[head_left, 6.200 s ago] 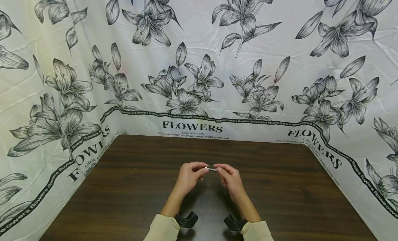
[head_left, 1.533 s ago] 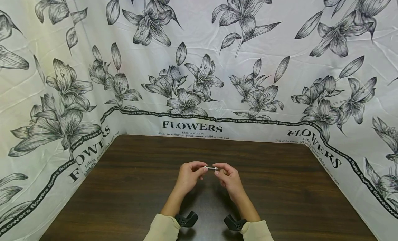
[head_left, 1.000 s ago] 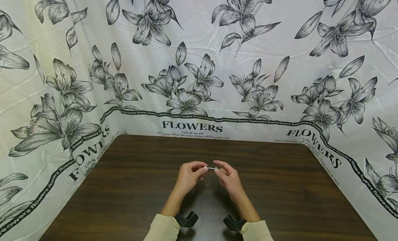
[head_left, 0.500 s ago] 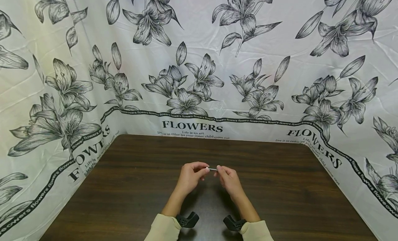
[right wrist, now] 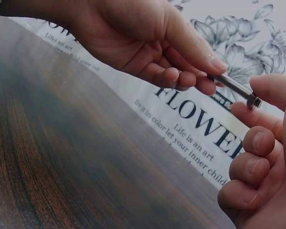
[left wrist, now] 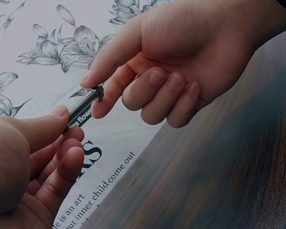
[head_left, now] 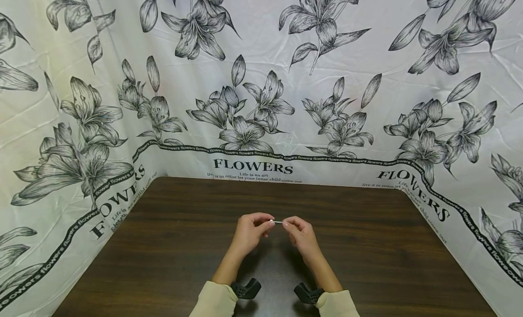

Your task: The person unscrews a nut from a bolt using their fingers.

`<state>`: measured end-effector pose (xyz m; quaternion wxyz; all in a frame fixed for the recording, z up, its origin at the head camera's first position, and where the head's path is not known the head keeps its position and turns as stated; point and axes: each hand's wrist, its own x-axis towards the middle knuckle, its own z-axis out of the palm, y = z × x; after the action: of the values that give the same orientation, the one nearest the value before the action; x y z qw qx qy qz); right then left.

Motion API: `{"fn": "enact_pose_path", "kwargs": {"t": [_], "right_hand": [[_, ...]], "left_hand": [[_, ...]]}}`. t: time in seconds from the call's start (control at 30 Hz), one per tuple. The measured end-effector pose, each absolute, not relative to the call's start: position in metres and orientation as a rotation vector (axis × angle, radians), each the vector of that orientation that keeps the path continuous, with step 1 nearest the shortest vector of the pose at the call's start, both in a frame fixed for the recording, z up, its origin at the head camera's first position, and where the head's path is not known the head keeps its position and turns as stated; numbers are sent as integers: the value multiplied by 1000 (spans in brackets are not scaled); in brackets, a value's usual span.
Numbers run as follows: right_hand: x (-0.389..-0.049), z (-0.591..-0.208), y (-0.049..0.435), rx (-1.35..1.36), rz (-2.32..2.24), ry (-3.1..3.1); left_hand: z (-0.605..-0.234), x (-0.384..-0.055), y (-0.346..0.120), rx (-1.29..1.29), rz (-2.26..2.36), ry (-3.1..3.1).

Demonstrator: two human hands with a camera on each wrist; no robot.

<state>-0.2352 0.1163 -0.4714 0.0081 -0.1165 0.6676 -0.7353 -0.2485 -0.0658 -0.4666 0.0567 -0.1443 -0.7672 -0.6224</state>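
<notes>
One white fabric, printed with black flowers and lettering, walls in the dark wood-grain table on its far, left and right sides. Above the table, the left hand pinches one end of a metal bolt; the right hand pinches the other. From the head it is a thin bar; both wrist views show threads and a wider collar, nut or head unclear, between right thumb and forefinger.
</notes>
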Motion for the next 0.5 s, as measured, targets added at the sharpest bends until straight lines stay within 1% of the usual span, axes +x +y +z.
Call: {"fn": "enact_pose_path", "kwargs": {"t": [0.2,0.43,0.5], "right_hand": [[-240,-481,117,-408,-2355,2042],[-227,-461,117,-480,-2333,2087],[-228,-462,117,-504,-2337,2095]], "left_hand": [[-466,-248,-66,-434,-1857,-2346],[-466,-249,-67,-445,-1852,-2344],[-466,-249,-67,-444,-1863,-2339]]}}
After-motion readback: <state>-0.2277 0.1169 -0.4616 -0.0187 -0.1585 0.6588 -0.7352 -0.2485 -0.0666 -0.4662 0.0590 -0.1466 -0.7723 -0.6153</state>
